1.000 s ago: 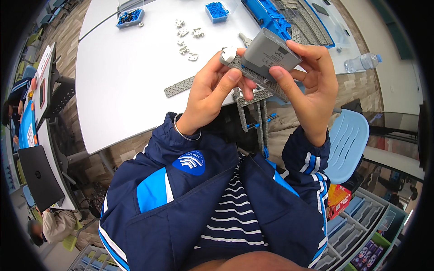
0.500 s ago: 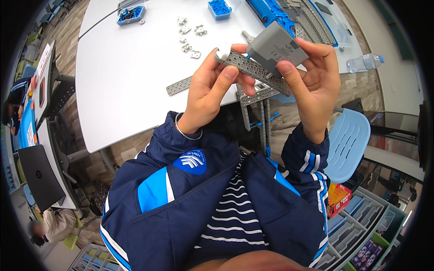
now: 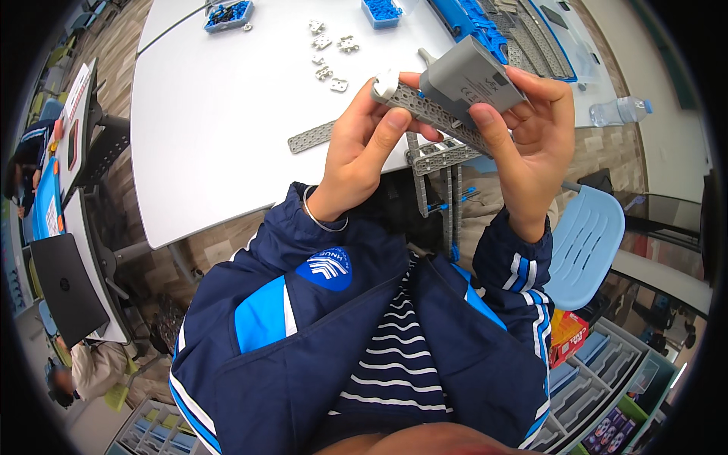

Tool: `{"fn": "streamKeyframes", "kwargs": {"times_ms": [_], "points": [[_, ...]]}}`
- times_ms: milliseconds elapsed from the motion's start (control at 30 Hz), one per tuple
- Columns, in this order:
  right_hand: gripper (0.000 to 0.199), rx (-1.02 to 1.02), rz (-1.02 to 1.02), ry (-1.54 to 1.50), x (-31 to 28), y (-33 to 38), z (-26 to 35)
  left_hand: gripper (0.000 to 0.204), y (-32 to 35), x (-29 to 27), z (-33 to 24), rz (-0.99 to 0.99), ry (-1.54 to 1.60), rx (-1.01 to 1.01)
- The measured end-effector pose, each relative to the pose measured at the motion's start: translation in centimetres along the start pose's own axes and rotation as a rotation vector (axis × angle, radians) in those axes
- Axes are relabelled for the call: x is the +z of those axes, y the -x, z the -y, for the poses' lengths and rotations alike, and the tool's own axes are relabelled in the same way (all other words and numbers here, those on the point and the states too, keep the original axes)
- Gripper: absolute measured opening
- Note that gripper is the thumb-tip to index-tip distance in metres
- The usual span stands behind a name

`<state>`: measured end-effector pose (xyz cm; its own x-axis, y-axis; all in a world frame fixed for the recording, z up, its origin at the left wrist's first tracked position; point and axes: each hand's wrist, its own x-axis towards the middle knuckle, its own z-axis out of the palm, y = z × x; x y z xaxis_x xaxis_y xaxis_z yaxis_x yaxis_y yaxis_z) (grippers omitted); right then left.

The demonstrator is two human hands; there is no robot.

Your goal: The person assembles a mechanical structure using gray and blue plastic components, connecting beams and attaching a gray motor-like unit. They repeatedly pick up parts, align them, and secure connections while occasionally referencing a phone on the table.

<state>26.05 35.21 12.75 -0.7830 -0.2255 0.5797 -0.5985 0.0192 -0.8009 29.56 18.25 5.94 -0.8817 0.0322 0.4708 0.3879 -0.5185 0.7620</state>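
My left hand (image 3: pixel 360 152) pinches a grey perforated building beam (image 3: pixel 431 111) between thumb and fingers, near the end that carries a white connector piece (image 3: pixel 386 82). My right hand (image 3: pixel 535 144) grips a box-shaped grey plastic module (image 3: pixel 474 76), thumb on its lower edge and fingers at its far side. The module is tilted against the beam; whether the two are joined cannot be seen. Below them, at the table edge, stands a frame of grey beams (image 3: pixel 441 162) with blue pins. Another grey beam (image 3: pixel 311 138) lies on the table, left of my left hand.
The white table (image 3: pixel 212 144) bears several small light-grey connectors (image 3: pixel 348 44), two boxes of small parts (image 3: pixel 381 14), (image 3: pixel 229 15) and a blue tray of beams (image 3: pixel 531 42). A plastic bottle (image 3: pixel 618 111) lies far right. A light-blue chair (image 3: pixel 585 246) stands to my right.
The view has shifted slightly, so the table and its parts sit a little lower and further right. Both hands keep their holds on the beam and module, with hardly any change between them.
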Motion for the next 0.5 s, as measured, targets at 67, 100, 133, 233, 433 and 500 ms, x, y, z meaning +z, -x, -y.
{"fn": "streamKeyframes", "kwargs": {"times_ms": [67,100,133,233,433,500], "points": [[0.042,0.006,-0.002,0.001,0.04,0.05,0.07,0.038,0.01,-0.09,0.0,0.0,-0.003,0.005],[0.042,0.002,0.002,0.013,0.07,0.07,0.11,0.038,0.01,-0.11,0.02,-0.002,-0.012,0.006],[0.041,-0.002,0.006,0.022,0.11,0.1,0.16,0.038,0.02,-0.11,0.02,-0.004,-0.016,0.01],[0.04,-0.003,0.018,0.05,0.13,0.05,0.23,0.037,0.07,-0.04,0.07,-0.022,-0.007,-0.005],[0.04,0.022,0.041,0.057,0.16,-0.11,0.33,0.037,0.08,-0.04,0.09,-0.026,-0.019,-0.002],[0.04,0.037,0.05,0.061,0.17,-0.09,0.26,0.037,0.11,-0.04,0.17,-0.033,-0.015,-0.012]]}}
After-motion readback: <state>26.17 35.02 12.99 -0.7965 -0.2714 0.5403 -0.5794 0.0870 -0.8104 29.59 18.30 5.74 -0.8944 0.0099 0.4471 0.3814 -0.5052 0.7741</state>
